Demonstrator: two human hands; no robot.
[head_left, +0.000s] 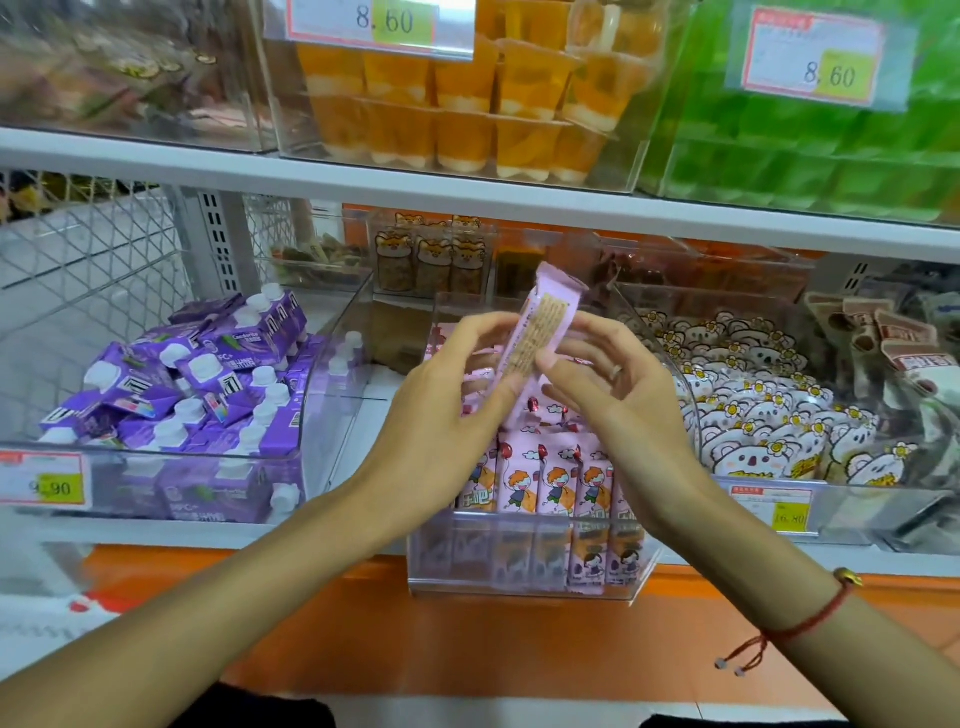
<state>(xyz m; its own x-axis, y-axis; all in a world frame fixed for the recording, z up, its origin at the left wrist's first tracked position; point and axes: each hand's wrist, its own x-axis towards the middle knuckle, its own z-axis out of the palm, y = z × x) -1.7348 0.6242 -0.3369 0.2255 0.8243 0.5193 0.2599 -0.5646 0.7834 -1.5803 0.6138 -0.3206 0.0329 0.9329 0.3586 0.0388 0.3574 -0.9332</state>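
Note:
A slim pink snack packet (540, 325) stands nearly upright in front of me, its printed back facing me. My left hand (441, 410) grips its lower part from the left, fingers curled round the edge. On the other side, the thumb and fingers of my right hand (608, 379) pinch the packet. Both hands hover above a clear plastic bin (524, 577) filled with several matching pink packets (540, 483) showing a cartoon child with a balloon.
A clear bin (291, 364) of purple drink cartons (208, 384) sits to the left, and a bin of koala-print packets (763, 415) to the right. The shelf above carries orange jelly cups (467, 104) and green packs (831, 145). Price tags (789, 509) hang on the bins' fronts.

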